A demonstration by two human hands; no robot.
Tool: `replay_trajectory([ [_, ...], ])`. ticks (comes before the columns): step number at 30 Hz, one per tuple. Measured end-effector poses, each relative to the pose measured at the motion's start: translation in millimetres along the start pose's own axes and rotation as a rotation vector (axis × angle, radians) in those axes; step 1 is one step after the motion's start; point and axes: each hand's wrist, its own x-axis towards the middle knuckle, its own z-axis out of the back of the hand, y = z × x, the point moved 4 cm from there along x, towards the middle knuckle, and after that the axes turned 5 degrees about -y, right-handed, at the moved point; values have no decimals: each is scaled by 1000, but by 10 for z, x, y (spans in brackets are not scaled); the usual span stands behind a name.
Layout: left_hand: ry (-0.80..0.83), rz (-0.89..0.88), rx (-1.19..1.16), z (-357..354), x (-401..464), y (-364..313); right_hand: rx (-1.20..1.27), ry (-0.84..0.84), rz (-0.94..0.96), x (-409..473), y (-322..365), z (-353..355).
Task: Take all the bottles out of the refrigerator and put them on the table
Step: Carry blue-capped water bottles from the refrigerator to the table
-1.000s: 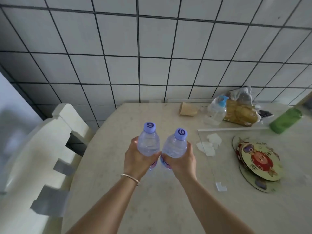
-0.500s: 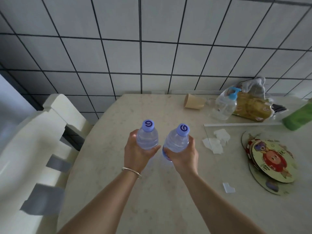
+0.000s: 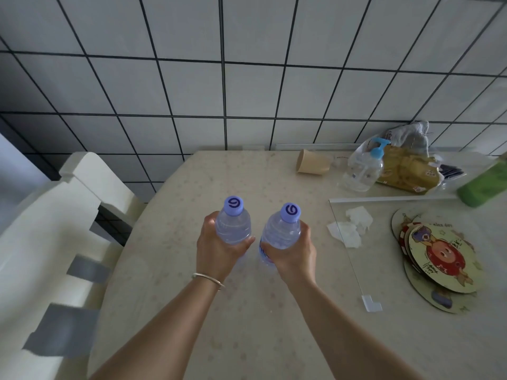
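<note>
I hold two clear water bottles with purple caps over the beige table. My left hand grips the left water bottle, which stands upright. My right hand grips the right water bottle, tilted slightly to the right. The two bottles are side by side with a narrow gap between them. My hands hide their lower halves, so I cannot tell whether the bases touch the table. The refrigerator is not in view.
A white chair stands at the table's left edge. On the right are a tipped paper cup, a pump bottle, a yellow bag, a green bottle, crumpled tissue, a glass sheet and round cartoon mats. A tiled wall backs the table.
Both hands have carried the bottles slightly farther over the table and a little apart. The view has shifted closer to the table.
</note>
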Motion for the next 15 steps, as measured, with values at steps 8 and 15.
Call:
replay_trajectory([
  [8,8,-34,-1,-4,-12,82,-29,-8,12,-19,-49,-33],
  [15,74,55,10,20,-44,52,-111,105,10,-45,-6,48],
])
